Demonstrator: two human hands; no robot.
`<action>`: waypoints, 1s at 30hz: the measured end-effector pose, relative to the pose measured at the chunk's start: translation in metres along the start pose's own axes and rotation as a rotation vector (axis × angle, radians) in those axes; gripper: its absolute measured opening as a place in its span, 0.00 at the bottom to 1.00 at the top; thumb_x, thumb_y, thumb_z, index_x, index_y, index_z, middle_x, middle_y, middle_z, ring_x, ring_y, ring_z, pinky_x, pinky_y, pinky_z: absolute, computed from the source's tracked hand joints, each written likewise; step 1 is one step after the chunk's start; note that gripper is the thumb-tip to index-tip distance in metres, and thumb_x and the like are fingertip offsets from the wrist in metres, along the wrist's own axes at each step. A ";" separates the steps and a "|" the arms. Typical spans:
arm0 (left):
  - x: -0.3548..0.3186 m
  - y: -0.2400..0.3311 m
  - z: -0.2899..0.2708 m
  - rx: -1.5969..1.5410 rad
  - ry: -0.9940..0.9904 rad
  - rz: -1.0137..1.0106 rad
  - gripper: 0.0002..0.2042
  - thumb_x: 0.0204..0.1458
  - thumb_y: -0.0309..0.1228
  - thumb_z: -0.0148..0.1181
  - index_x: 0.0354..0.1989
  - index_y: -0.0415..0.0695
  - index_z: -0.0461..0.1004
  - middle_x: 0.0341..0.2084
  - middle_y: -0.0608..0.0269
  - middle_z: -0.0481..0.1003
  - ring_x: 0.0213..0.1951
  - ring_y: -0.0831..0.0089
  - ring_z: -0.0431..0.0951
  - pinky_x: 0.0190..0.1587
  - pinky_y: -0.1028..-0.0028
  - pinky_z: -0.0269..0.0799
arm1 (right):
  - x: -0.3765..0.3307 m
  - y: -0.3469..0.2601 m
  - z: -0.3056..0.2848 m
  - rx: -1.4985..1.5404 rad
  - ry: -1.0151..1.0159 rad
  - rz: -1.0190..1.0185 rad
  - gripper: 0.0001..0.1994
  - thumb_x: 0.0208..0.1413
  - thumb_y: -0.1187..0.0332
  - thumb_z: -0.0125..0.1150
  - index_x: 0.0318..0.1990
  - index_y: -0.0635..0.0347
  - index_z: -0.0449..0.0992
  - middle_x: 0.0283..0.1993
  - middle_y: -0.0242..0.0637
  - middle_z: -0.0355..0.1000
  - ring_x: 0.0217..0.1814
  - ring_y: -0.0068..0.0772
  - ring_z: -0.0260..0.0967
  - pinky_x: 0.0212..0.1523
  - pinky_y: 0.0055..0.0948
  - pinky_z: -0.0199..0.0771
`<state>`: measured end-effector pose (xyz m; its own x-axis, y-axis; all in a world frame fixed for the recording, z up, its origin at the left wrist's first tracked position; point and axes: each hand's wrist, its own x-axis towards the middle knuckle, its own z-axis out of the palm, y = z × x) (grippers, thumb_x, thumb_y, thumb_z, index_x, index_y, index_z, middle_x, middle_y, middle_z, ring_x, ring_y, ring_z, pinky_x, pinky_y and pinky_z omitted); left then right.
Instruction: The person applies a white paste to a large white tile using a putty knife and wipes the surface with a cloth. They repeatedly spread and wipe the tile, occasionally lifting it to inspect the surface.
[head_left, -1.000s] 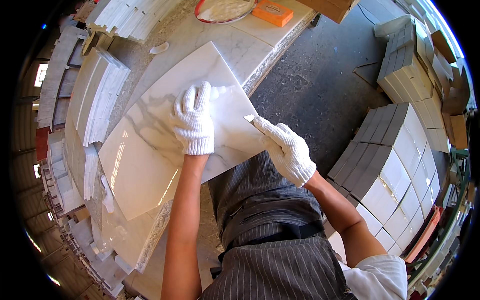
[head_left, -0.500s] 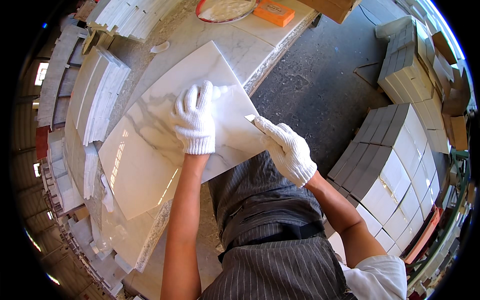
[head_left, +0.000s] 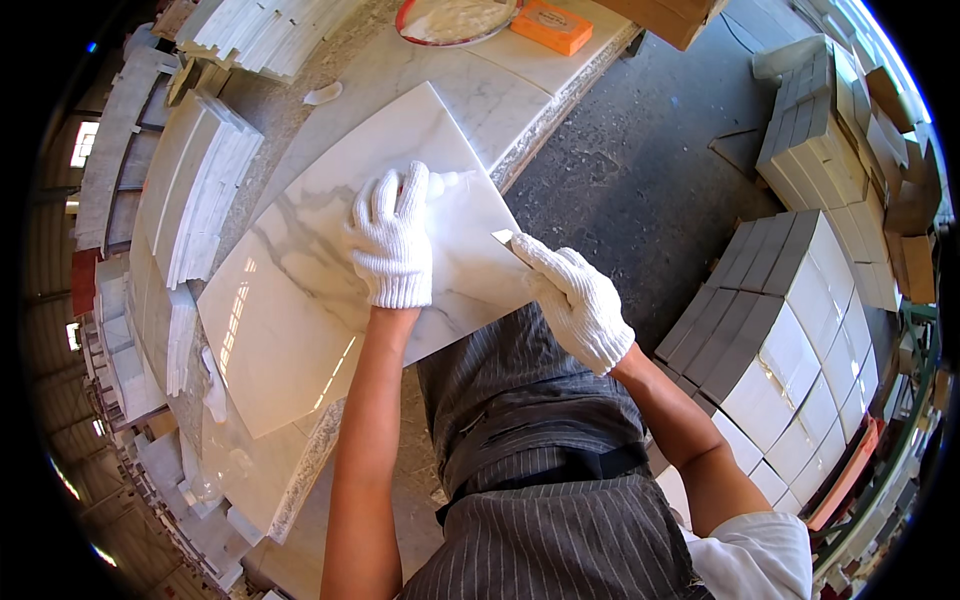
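Observation:
A polished white marble slab [head_left: 290, 330] with grey veins lies on the worktable in front of me. Over its upper part, my left hand [head_left: 388, 240], in a white knit glove, is closed around a small white squeeze bottle [head_left: 436, 186]. The bottle's nozzle points right, toward the slab's right edge; most of its body is hidden by the fingers. By that edge, my right hand [head_left: 575, 300], gloved too, grips a small flat-bladed scraper [head_left: 503, 237]. Its blade juts from the fingertips beside the slab's edge, and its handle is covered by the glove. Whether the blade touches the slab I cannot tell.
At the far end of the table are a red-rimmed dish [head_left: 455, 22] of pale powder or paste and an orange box [head_left: 551, 27]. Stacked stone strips [head_left: 200, 190] line the left. Wrapped boxes [head_left: 785, 340] stand on the right beyond the dark floor [head_left: 640, 140].
Almost nothing differs. Both hands keep their places on and beside the slab; the view has shifted very slightly.

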<state>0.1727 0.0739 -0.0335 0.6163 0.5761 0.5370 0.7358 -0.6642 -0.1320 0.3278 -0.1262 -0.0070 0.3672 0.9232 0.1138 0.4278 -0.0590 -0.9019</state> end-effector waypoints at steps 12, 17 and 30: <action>0.001 0.001 -0.028 -0.419 -0.045 -0.264 0.26 0.50 0.23 0.66 0.60 0.53 0.73 0.50 0.55 0.75 0.49 0.57 0.76 0.52 0.62 0.72 | 0.018 -0.004 -0.016 0.327 0.015 0.302 0.22 0.62 0.73 0.56 0.64 0.64 0.68 0.57 0.45 0.74 0.54 0.34 0.72 0.54 0.28 0.70; -0.019 -0.009 -0.035 -1.340 0.224 -0.887 0.16 0.64 0.29 0.54 0.58 0.38 0.69 0.51 0.62 0.74 0.51 0.73 0.73 0.56 0.72 0.68 | 0.085 -0.015 -0.043 0.266 0.028 0.178 0.20 0.64 0.72 0.56 0.63 0.61 0.70 0.49 0.37 0.76 0.32 0.17 0.66 0.32 0.19 0.70; -0.091 -0.082 -0.065 -0.865 0.428 -1.099 0.22 0.63 0.26 0.53 0.66 0.36 0.61 0.57 0.60 0.69 0.57 0.73 0.68 0.61 0.71 0.64 | 0.286 -0.019 -0.016 -0.702 -0.013 -0.239 0.17 0.60 0.60 0.51 0.55 0.46 0.76 0.49 0.45 0.77 0.52 0.51 0.72 0.52 0.43 0.72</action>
<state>0.0385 0.0452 -0.0175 -0.3751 0.8908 0.2563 0.2806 -0.1544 0.9473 0.4380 0.1326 0.0493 0.1897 0.9455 0.2647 0.9238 -0.0805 -0.3744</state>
